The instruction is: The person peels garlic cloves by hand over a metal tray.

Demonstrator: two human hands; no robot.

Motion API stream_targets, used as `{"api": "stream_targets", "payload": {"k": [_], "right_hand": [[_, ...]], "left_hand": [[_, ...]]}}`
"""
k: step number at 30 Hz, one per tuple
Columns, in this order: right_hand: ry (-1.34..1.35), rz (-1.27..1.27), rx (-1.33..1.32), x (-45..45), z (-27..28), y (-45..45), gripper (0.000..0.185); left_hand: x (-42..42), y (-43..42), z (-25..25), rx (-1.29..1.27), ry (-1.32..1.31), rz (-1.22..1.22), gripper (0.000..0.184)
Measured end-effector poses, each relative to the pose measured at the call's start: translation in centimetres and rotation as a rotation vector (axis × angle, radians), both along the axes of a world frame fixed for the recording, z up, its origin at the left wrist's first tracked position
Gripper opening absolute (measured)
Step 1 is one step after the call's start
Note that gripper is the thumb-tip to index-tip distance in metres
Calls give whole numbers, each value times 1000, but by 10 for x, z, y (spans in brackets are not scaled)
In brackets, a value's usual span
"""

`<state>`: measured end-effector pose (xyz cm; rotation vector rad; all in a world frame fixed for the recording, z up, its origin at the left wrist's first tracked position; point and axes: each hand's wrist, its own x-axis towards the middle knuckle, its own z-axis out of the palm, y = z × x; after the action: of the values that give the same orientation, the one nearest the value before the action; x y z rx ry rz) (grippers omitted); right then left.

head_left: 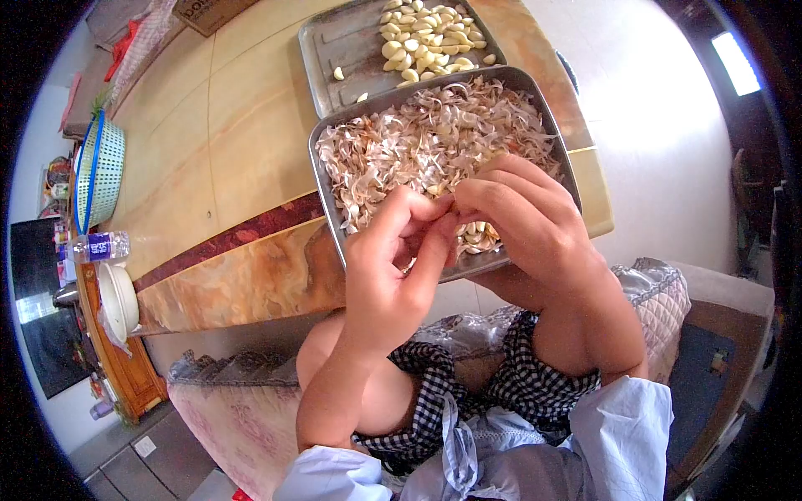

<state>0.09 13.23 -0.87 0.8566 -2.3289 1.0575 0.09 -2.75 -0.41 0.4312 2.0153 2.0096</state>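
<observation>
Garlic skins (418, 142) fill a metal tray (321, 179) at the table's edge, with some unpeeled cloves (479, 237) near its front side. Over that front side my left hand (401, 259) and my right hand (526, 213) meet, fingertips pinched together. A small piece, probably a garlic clove, seems to be between the fingers, mostly hidden. Behind, a second metal tray (322, 58) holds peeled garlic cloves (426, 37), most of them on its right side.
On the left of the marble table (251, 108) stand a green basket with a blue rim (102, 171), a plastic bottle (100, 245) and a white bowl (119, 296). A cardboard box (209, 12) lies at the far edge. My legs are below the table's edge.
</observation>
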Motion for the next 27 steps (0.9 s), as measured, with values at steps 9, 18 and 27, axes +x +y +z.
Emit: {"api": "stream_targets", "payload": {"k": [9, 18, 27], "right_hand": [[-255, -98, -404, 6, 3, -6, 20], [-228, -122, -431, 12, 6, -8, 19], [-122, -51, -343, 6, 6, 2, 15]], "left_hand": [[4, 13, 8, 293, -75, 116, 15], [6, 15, -4, 235, 292, 166, 13], [9, 15, -4, 112, 275, 105, 16]]}}
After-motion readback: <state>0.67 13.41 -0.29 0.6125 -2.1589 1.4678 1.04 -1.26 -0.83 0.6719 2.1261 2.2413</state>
